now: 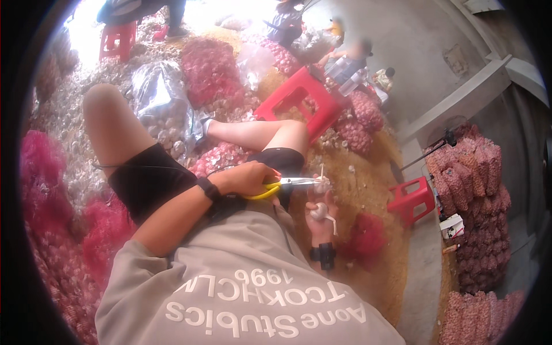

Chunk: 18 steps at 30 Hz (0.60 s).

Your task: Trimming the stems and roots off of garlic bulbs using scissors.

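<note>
My left hand (253,179), with a dark band on its wrist, is closed around the yellow handles of a pair of scissors (296,181). Their metal blades point right, the tips at a garlic bulb (322,185) whose thin stem sticks up. That bulb is by the fingertips of my right hand (318,228), which is turned palm up and curled. A second, whitish garlic bulb (319,212) lies in the palm, its stem hanging to the right. Whether the blades are closed on the first bulb's stem or roots I cannot tell.
Loose garlic (103,155) covers the floor at left, with a clear plastic bag (161,95) of bulbs beyond my legs. Red stools (305,98) stand ahead and at right. Pink net sacks (489,224) of garlic are stacked far right. Several people sit at the back.
</note>
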{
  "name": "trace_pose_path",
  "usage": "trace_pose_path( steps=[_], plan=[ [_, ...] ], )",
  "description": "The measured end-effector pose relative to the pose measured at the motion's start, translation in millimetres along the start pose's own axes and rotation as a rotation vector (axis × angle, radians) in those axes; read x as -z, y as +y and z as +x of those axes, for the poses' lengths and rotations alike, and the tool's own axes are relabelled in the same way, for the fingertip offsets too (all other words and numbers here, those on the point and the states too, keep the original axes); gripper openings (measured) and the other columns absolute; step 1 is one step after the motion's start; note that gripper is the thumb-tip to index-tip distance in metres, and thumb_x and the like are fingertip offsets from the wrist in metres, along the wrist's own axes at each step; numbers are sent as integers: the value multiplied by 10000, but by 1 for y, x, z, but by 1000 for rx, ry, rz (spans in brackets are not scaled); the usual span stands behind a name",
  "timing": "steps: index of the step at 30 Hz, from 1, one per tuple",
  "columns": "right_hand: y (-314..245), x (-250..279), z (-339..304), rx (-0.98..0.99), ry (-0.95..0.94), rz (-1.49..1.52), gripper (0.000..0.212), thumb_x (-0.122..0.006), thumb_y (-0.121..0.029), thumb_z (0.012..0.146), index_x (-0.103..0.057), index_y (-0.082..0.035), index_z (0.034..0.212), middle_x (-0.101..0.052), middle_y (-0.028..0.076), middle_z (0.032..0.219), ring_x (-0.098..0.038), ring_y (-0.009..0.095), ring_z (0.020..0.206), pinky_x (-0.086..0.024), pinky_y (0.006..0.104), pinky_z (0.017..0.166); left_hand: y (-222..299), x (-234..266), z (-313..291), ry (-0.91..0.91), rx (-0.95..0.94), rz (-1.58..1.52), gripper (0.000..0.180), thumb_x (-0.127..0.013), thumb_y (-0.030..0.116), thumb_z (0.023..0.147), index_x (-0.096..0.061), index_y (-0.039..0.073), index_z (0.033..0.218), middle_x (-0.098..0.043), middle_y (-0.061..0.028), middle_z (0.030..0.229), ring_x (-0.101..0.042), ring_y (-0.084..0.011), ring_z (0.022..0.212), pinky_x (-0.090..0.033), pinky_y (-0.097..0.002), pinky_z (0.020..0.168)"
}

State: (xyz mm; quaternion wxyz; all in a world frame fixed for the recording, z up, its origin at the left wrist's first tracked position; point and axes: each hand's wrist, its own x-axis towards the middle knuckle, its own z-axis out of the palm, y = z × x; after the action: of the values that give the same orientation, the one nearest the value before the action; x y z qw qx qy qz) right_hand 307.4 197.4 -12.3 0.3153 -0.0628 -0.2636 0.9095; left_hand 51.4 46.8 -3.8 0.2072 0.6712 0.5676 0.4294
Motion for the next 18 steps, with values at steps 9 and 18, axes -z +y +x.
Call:
trace_pose_path(
  steps=[9, 18],
  plan=[
    [8, 18, -3, -3, 50, -27, 417, -644, -253, 1021, -565, -90, 1397, -622, 91, 1403, -658, 239, 1187, -527, 283, 660, -16, -7, 4, -23, -4, 58, 459, -744, 220, 875, -672, -29, 1254, -730, -220, 1129, -719, -339, 1032, -559, -401, 914],
    [12, 22, -4, 3, 64, -82, 337, -640, -264, 1024, -621, -85, 1308, -699, 109, 1237, -703, 266, 1115, -538, 299, 610, -10, -2, 6, -125, 138, 57, 843, -913, 517, 706, -652, -10, 1310, -741, -175, 1168, -721, -288, 1063, -554, -371, 935]
  ],
)
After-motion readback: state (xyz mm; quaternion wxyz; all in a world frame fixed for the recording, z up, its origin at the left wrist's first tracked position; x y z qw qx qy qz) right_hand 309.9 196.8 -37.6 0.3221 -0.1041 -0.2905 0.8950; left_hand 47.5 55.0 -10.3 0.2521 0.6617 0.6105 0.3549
